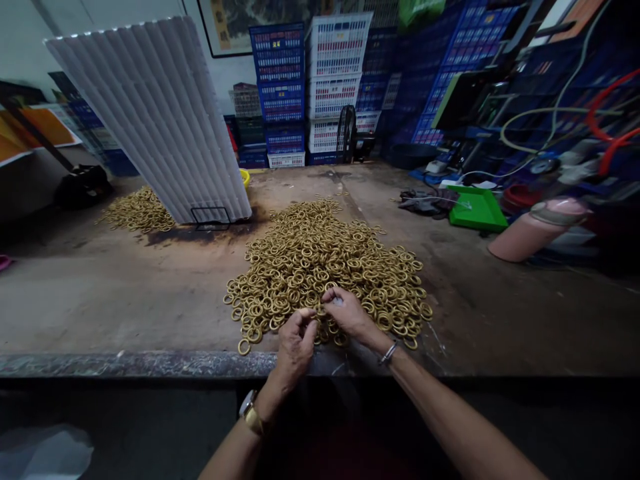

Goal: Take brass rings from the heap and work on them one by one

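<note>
A wide pile of brass-coloured rings [320, 260] lies on the brown worktable [480, 313], reaching close to its front edge. At the near side of the pile is my left hand [297, 341], its fingers curled and closed; what they hold, if anything, is too small to tell. Just right of it, over the rings, my right hand [346, 312] has its fingers bent together around something small and whitish [337, 301] that I cannot make out. The fingertips of both hands are close to each other.
A tall white corrugated panel [165, 120] leans in a black wire stand [211, 217] at back left, beside a smaller ring pile [137, 212]. To the right are a green tray [477, 208] and a pink bottle [535, 230]. Stacked crates [334, 87] stand behind the table.
</note>
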Available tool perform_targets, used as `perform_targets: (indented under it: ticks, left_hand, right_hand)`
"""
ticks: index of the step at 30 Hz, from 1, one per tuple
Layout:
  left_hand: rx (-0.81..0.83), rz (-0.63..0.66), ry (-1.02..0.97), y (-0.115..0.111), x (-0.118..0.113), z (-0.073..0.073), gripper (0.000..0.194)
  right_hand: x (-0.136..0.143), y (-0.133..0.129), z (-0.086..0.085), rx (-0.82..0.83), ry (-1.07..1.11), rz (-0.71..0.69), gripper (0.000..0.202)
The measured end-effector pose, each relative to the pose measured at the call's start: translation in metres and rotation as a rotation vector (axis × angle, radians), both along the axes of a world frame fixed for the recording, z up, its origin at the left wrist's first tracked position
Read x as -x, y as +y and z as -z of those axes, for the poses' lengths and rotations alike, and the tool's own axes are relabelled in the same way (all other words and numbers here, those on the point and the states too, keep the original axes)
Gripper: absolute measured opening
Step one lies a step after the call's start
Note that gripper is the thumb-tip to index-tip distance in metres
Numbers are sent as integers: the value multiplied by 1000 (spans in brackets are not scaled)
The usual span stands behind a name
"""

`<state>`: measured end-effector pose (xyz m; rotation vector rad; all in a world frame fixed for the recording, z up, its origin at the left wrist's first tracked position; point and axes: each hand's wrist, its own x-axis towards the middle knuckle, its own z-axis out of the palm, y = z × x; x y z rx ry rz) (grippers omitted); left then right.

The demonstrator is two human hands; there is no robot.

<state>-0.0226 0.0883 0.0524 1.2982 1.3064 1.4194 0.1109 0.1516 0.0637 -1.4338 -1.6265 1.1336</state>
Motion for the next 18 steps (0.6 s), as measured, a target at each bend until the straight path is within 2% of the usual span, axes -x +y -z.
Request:
perform_targets:
  ticks: [5,7,10,15,18]
  left_hand:
    - [-118,50,125,3,-1,5,21]
    - [-137,84,158,4,-1,4,16]
    - [-76,118,147,3,-2,-1,13]
    - [83,143,-46,0,-4,-8,13]
    - [211,202,-152,-1,-3,-8,21]
  right_hand:
    - [-2,-10,-8,321,298,-57,18]
    - [-3,-13,-10,372,340,-64,16]
    - [-2,-16,-12,297,267,-53,11]
    - [3,-23,-17,48,8,-70,16]
    - [7,-25,-20,62,-47,-57,14]
